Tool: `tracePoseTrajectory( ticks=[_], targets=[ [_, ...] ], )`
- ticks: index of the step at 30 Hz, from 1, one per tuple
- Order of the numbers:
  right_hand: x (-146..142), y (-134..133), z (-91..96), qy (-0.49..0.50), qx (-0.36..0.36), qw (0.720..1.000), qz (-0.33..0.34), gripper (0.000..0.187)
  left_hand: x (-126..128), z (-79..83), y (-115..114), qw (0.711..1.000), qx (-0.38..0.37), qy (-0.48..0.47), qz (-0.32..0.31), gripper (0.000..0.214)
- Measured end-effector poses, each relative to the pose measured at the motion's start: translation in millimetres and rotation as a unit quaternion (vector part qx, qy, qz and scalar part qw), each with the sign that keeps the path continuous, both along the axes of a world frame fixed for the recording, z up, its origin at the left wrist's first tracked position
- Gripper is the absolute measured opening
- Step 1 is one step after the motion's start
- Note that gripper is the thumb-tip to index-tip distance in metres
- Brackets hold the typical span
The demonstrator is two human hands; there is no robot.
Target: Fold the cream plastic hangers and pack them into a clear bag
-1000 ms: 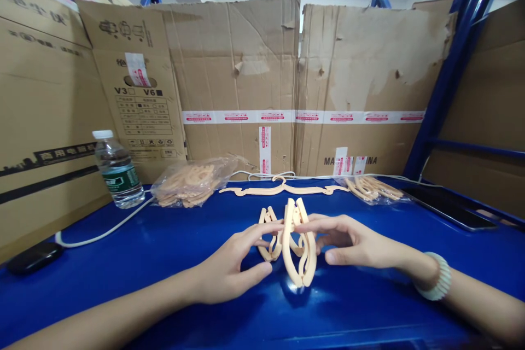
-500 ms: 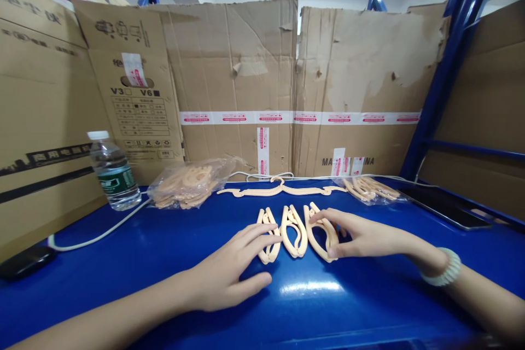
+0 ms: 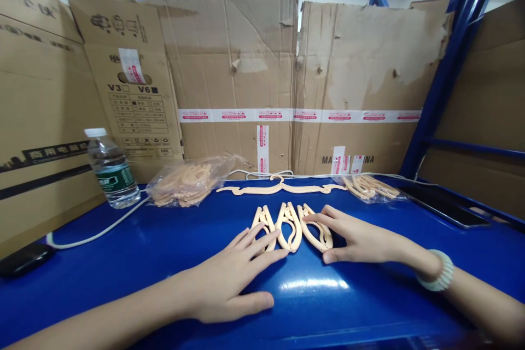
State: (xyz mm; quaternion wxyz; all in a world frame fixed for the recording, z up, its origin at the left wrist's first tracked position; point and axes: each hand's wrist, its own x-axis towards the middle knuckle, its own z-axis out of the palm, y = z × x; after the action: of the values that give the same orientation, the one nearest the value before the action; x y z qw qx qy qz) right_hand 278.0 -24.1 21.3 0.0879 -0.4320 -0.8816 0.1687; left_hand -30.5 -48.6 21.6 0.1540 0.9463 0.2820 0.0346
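A wall of worn cardboard boxes with red-and-white tape closes off the back and both sides of the space before you; blue steel uprights rise past them toward a white ceiling. Below lies a glossy blue desk, bright with reflected light near its front edge.

Your left hand rests flat on the desk, palm down, its grip wide and holding nothing; its fingertips reach the left folded hanger. Your right hand, with a pale bead bracelet at the wrist, also lies with its grip spread and holds nothing; its fingers rest on the right folded hanger and its thumb on the desk. The middle folded hanger lies between the two; all three are peach plastic, flat on the desk in a close row at its centre, between your hands.

Behind them an unfolded hanger lies crosswise near the boxes; a clear bag of hangers sits to its left and a smaller bag to its right. A water bottle stands upright at the far left; a white cable runs past it; a small black object lies at the left edge; a dark flat device lies at the right.
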Motion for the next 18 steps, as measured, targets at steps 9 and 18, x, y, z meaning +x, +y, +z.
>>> tracePoseTrajectory(
  ticks=[9,18],
  targets=[
    [-8.1,8.1,-12.3,0.007,0.088,0.996,-0.009,0.067,-3.5,-3.9,9.1,0.999,0.033,-0.004,0.027,0.063],
    [-13.5,16.8,-19.8,0.005,0.137,0.99,-0.013,0.066,-4.9,-8.0,21.9,0.998,0.035,0.0,0.042,0.062]
  ],
)
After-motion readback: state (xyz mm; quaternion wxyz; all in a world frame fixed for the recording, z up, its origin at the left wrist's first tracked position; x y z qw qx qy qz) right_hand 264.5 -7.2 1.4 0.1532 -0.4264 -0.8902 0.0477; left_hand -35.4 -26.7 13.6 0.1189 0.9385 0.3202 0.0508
